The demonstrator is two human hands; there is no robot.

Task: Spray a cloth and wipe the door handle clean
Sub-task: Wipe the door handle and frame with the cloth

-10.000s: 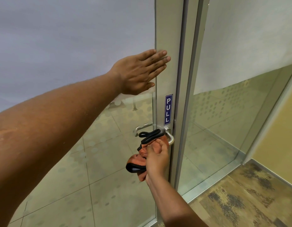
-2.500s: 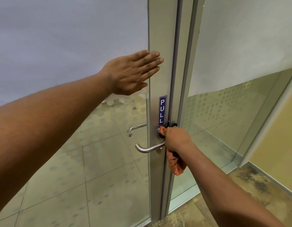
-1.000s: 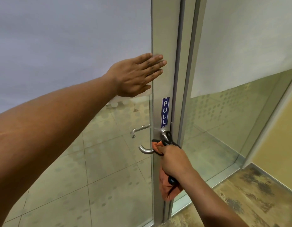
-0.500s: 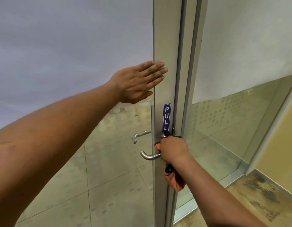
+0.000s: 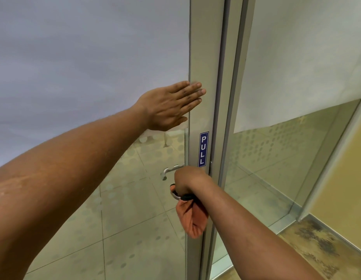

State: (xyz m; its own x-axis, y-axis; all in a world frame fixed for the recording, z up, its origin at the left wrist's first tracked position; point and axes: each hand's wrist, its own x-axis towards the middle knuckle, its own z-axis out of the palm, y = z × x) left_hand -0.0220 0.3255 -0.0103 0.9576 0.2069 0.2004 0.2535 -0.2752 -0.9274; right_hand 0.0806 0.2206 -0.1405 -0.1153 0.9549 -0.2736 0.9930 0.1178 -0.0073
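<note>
My right hand (image 5: pixel 188 179) is closed around an orange cloth with a black edge (image 5: pixel 190 220) and presses it onto the metal door handle (image 5: pixel 175 196) of the glass door. Only the handle's curved left end shows under my fist; the rest is hidden by hand and cloth. The loose part of the cloth hangs down below my wrist. My left hand (image 5: pixel 171 107) lies flat with fingers straight against the door's metal frame (image 5: pixel 205 57), above the handle. No spray bottle is in view.
A blue PULL sign (image 5: pixel 203 149) sits on the frame just above my right hand. A second handle (image 5: pixel 169 171) shows through the glass on the far side. To the right stand a fixed glass panel (image 5: pixel 276 158) and patterned carpet (image 5: pixel 321 245).
My right hand with the cloth has slid left along the handle, from its base at the frame towards its free end. My left hand stays flat on the frame.
</note>
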